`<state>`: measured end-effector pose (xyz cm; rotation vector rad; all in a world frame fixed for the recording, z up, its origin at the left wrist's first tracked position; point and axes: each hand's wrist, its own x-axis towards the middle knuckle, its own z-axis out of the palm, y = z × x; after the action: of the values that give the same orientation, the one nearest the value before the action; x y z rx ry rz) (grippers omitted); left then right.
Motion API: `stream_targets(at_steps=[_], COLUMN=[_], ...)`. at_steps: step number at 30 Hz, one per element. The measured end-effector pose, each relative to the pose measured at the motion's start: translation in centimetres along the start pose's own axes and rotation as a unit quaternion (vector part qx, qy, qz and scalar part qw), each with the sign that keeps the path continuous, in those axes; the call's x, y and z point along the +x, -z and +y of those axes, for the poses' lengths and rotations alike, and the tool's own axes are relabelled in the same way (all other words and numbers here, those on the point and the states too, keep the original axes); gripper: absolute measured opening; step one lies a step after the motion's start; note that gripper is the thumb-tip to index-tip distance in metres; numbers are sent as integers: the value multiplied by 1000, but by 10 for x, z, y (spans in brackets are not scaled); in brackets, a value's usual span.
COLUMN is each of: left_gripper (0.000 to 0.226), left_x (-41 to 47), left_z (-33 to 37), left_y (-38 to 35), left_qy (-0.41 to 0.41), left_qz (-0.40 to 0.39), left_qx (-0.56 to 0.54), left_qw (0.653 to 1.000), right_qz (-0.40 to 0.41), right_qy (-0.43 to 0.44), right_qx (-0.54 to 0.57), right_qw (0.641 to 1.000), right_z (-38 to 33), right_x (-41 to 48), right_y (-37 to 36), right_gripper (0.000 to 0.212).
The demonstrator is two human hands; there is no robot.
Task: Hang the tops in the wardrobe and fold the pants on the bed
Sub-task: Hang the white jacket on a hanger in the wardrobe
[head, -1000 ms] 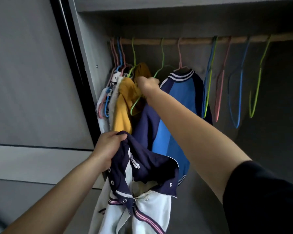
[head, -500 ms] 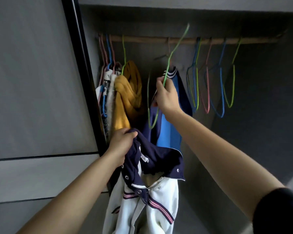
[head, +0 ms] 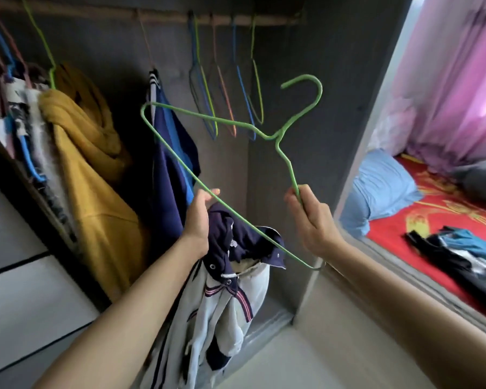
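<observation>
A green wire hanger (head: 180,164) is off the rod, held in front of the open wardrobe. My right hand (head: 312,220) grips one arm of it below the hook. My left hand (head: 199,220) holds the collar of a white and navy jacket (head: 230,290), which hangs down, and its fingers touch the hanger's long bar. On the wooden rod (head: 163,19) hang a mustard hoodie (head: 90,169), a navy and blue top (head: 171,164) and more clothes at far left. Dark and blue garments (head: 455,251) lie on the red bed (head: 404,226).
Several bare coloured hangers (head: 225,94) hang at the rod's right end. The wardrobe's grey side wall (head: 334,136) stands between the wardrobe and the bed. A blue pillow (head: 382,186) lies at the bed's head, under a pink curtain (head: 460,80). A sliding door panel (head: 17,290) is at left.
My right hand has lifted the green hanger off the rod and brought it down in front of me. The left hand rose with the jacket to meet its bar. The view swung right.
</observation>
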<state>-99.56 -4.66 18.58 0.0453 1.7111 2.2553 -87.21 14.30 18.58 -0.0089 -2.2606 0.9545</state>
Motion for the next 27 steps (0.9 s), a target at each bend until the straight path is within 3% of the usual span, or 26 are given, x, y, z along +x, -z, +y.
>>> stream_targets(at_steps=[2, 5, 8, 11, 13, 16, 17, 19, 21, 24, 27], left_gripper=[35, 34, 34, 32, 30, 13, 15, 45, 54, 43, 33], left_x=[-2, -9, -20, -34, -43, -54, -55, -50, -45, -44, -41], left_z=[-6, -14, -26, -35, -44, -58, -62, -71, -82, -101, -114], left_y=[-19, -52, -88, -123, -145, -172, -177, -184, -192, -204, -216], left_qy=[-21, -116, -166, -161, -161, -122, -90, -34, -42, -71, -115], left_qz=[-10, 16, -18, -77, -115, -161, -185, -203, -160, -64, -36], left_qx=[-26, 109, 231, 265, 296, 322, 323, 362, 441, 460, 483], left_qw=[999, 987, 959, 948, 935, 925, 924, 909, 882, 883, 867], right_qz=[-10, -22, -28, 7, 26, 11, 6, -8, -57, -180, -253], right_qy=[-13, -76, -204, -285, -291, -282, -283, -288, -293, -320, -356], right_qx=[-60, -109, 68, 304, 379, 327, 301, 260, 219, 141, 66], right_qw=[998, 991, 976, 909, 878, 902, 910, 922, 929, 920, 897], right_z=[18, 41, 44, 49, 61, 86, 95, 111, 120, 124, 126], right_x=[-19, -40, -44, -43, -46, -56, -59, -64, -70, -80, -89], right_y=[34, 78, 115, 153, 178, 210, 220, 242, 266, 298, 315], right_gripper=[15, 25, 32, 42, 45, 45, 47, 47, 48, 40, 22])
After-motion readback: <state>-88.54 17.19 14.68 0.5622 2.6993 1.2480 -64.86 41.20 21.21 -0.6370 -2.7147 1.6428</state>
